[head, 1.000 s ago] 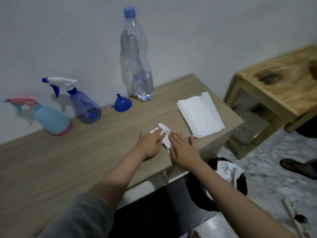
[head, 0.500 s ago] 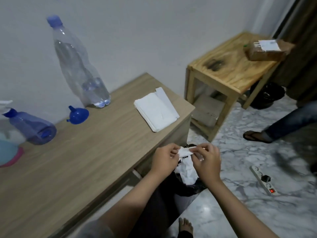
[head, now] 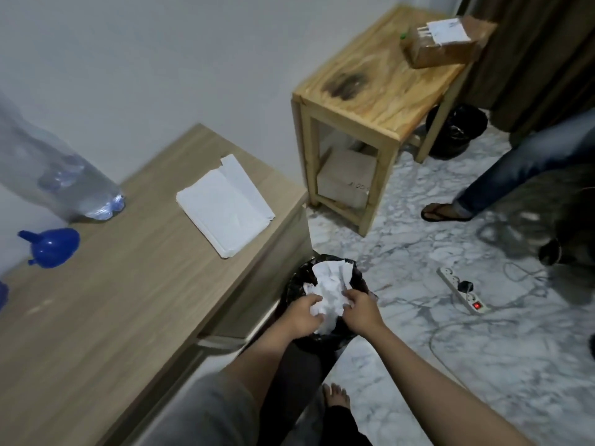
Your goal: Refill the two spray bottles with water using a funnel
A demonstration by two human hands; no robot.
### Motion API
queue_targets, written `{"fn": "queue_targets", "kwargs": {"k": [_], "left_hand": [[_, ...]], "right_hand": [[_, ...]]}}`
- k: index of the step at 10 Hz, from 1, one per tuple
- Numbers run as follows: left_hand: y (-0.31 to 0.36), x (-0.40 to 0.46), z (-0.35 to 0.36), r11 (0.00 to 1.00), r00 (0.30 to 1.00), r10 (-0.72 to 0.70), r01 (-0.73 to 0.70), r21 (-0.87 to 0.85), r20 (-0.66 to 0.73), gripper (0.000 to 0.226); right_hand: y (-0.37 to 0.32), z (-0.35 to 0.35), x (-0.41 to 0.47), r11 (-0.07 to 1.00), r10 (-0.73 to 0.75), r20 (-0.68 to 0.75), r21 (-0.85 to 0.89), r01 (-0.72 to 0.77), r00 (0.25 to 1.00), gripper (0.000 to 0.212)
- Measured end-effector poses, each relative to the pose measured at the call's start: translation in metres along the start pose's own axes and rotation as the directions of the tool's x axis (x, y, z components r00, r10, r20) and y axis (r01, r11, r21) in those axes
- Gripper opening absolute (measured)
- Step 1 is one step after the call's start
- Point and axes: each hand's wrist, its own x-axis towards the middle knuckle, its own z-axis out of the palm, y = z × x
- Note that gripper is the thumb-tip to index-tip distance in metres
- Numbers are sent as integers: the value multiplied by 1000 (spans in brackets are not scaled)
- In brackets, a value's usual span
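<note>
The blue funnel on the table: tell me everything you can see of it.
The blue funnel looks like glossy plastic, one solid colour. It lies tipped on its side on the wooden table near the wall, its short spout pointing left and its wide bowl to the right; a small tab juts from the lower left of the bowl. It sits just in front of the clear water bottle without touching it. No hand is on it.

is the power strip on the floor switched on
Likely on: the power strip has a rocker switch glowing red at its near end, and one dark plug sits in it.
</note>
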Motion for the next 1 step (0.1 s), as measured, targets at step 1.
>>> {"fn": "queue_targets", "kwargs": {"k": [1], "left_hand": [[-3,1,2,996,1000,-16,15,-91,0,55]], "right_hand": [[6,-6,7,996,25,-78,91,-18,997,37]]}}
